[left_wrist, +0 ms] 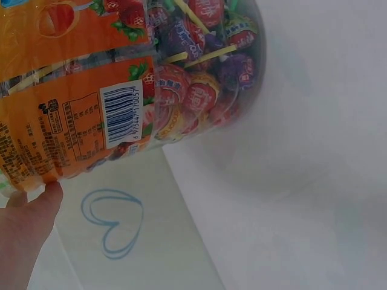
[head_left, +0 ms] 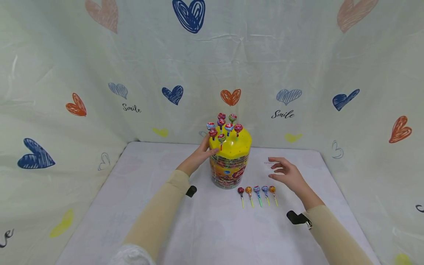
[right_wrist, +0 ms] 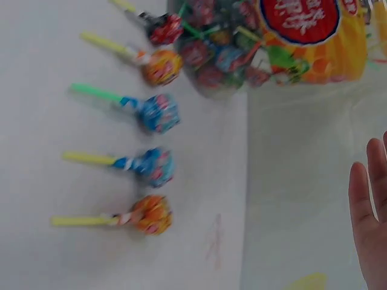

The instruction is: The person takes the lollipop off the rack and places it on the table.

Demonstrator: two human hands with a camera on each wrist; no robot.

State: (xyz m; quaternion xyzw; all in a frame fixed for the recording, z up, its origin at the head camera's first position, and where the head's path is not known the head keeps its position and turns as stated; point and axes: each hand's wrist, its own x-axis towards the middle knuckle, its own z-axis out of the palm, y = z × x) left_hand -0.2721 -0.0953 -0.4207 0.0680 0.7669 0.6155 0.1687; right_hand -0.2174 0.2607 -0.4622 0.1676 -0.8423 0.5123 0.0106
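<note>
A clear plastic candy jar (head_left: 228,173) full of lollipops stands on the table under a yellow lid (head_left: 236,147). Several wrapped lollipops (head_left: 229,127) stick upright out of the lid. My left hand (head_left: 200,156) grips the jar's upper left side at the lid, thumb along the front. In the left wrist view its fingertips meet the orange label (left_wrist: 72,130). To the right of the jar, my right hand (head_left: 287,173) hovers with loosely bent fingers and nothing in them. Near it a row of several lollipops (head_left: 257,189) lies on the table, sticks toward me.
A white cloth covers the table (head_left: 149,176). Behind it hangs a pale curtain (head_left: 258,73) printed with hearts and the word Smile. The table's back edge runs just behind the jar.
</note>
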